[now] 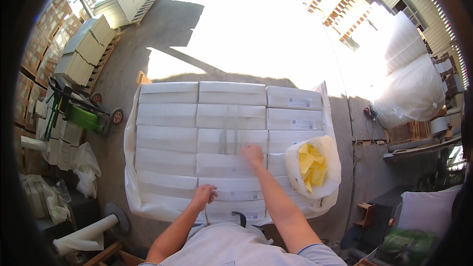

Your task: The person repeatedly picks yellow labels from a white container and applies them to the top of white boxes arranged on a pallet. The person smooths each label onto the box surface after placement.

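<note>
A: Far left?
B: Pale stacked cartons (84,51) on a wooden pallet. Nearer, a green wheeled machine (81,117). Nearest on that side, a white film roll (84,236), lying tilted.

A: Main stack?
B: Centre, directly in front of the person. White boxes (167,136) packed in three columns, six rows deep, near to far. White sheeting (130,167) wraps up around the left, near and right edges.

A: Left hand?
B: Left hand (204,195) is over the near boxes, where the left and middle columns meet. Fingers loosely bent. Can't tell if it grips anything.

A: Right hand?
B: Right hand (253,155) is farther out, over the right part of the middle column. Blurred, fingers bunched. Can't tell if it's clenched on something. Faint see-through bands (229,130) cross the boxes just left of it.

A: Right of that?
B: White round container (332,184) on the right column, near half, yellow sheets (310,162) loose inside.

A: Far right?
B: Big bundles in clear plastic (411,86), well apart from the stack. Wooden pallets (340,7) farther off, in glare. Near corner: green bag (406,246).
</note>
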Demonstrator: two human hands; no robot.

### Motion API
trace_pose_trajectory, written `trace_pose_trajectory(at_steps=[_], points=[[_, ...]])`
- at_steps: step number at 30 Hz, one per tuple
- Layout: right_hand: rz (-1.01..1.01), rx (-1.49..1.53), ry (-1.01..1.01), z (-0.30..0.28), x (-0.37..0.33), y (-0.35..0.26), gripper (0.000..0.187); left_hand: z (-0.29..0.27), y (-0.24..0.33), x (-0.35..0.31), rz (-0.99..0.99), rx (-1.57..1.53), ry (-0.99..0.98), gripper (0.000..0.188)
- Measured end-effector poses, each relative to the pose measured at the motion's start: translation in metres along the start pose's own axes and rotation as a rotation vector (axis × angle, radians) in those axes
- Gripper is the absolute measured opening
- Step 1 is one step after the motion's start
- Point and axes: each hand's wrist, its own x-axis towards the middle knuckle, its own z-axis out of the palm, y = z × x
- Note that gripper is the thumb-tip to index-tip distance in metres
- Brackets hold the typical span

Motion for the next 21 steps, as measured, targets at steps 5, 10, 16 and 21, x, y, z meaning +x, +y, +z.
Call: trace_pose_trajectory(at_steps=[5, 10, 16, 21], points=[[-0.025, 0.32, -0.155, -0.012, 0.015, 0.009, 0.023, -0.004, -0.001, 0.001, -0.013, 0.006, 0.017, 0.03], [0.024, 0.556, -0.249, -0.015, 0.017, 0.01, 0.019, -0.004, 0.005, 0.001, -0.016, 0.052, 0.011, 0.029], [0.021, 0.663, -0.289, -0.028, 0.004, 0.005, 0.019, 0.001, 0.011, -0.003, 0.015, 0.051, -0.004, 0.028], [0.108, 0.979, -0.302, -0.047, 0.005, -0.02, 0.018, 0.002, 0.01, -0.004, -0.009, 0.061, 0.01, 0.03]])
